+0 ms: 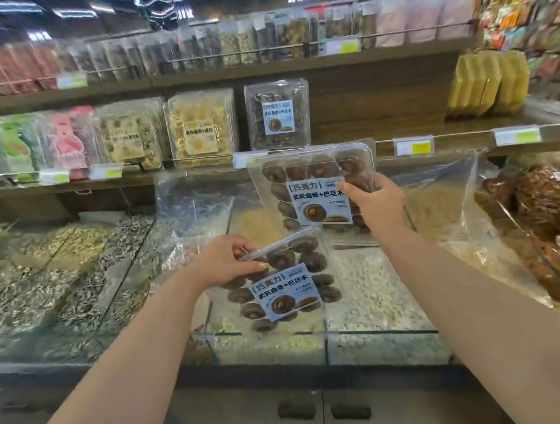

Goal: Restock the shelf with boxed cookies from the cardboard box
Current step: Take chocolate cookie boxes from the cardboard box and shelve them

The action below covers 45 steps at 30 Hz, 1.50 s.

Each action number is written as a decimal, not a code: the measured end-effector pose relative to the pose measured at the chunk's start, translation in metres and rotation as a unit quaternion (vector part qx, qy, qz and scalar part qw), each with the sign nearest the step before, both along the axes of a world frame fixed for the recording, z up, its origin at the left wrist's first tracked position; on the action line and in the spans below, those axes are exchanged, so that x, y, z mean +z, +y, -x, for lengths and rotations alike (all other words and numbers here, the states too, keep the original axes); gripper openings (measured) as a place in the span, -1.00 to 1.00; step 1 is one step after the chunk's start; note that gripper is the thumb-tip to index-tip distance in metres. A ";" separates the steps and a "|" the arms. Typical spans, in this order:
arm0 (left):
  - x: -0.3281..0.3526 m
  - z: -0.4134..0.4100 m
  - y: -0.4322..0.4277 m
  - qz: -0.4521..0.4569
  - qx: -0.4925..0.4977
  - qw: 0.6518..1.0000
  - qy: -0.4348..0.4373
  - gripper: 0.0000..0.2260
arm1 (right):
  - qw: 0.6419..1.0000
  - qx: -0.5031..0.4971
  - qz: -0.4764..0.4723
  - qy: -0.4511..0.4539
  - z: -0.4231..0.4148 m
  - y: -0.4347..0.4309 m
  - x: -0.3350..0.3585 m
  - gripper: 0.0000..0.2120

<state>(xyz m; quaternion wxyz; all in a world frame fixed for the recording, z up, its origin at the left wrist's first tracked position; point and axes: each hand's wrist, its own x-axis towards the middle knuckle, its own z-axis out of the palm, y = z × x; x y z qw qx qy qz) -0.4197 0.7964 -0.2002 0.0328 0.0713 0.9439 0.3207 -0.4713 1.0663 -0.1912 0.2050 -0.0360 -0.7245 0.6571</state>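
Both clear boxes in the hands have a blue label. It says 巧克力 in big letters at the top, has a second line that ends in +巴旦木, and shows a round brown cookie with a nut in the middle. The small words beside that cookie are too tiny to read. The right hand grips the upper cookie box by its right side. The thumb presses on the label in front, and the other fingers are hidden behind the box. This box stands upright, just in front of the edge of the wooden shelf. The left hand pinches the lower cookie box at its top left corner, with the thumb on the lid and the fingers curled over the edge. This box is tilted and hangs low over the glass bins of seeds and nuts. One more box of the same cookies, the shelf box, stands upright on the shelf. Just left of it is a yellow cookie box with a blurry label. The price tags are too small to read. The packs on the top shelf are a blur. Both arms are cut off at the bottom.
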 end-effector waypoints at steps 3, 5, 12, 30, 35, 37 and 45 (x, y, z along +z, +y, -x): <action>0.009 0.040 -0.009 0.016 0.009 1.000 0.016 -0.73 | 1.000 0.005 0.003 0.014 0.050 -0.009 0.010 -0.76; 0.013 0.067 -0.016 0.021 0.012 1.000 0.019 -0.72 | 1.000 0.003 0.010 0.020 0.080 -0.016 0.016 -0.75; 0.034 0.164 -0.044 0.030 -0.021 0.999 0.017 -0.77 | 0.997 -0.013 0.050 0.056 0.173 -0.044 0.038 -0.83; 0.063 0.351 -0.089 0.088 -0.107 0.990 0.009 -0.67 | 0.998 -0.030 0.034 0.053 0.366 -0.098 0.068 -0.78; 0.059 0.379 -0.084 0.081 -0.098 0.992 -0.009 -0.72 | 1.000 -0.015 0.001 0.017 0.408 -0.097 0.051 -0.77; 0.058 0.387 -0.082 0.090 -0.091 0.992 -0.015 -0.70 | 1.000 -0.020 -0.012 0.015 0.421 -0.096 0.048 -0.78; 0.056 0.409 -0.072 0.088 -0.075 0.993 -0.026 -0.64 | 0.999 -0.019 -0.032 -0.007 0.466 -0.086 0.027 -0.64</action>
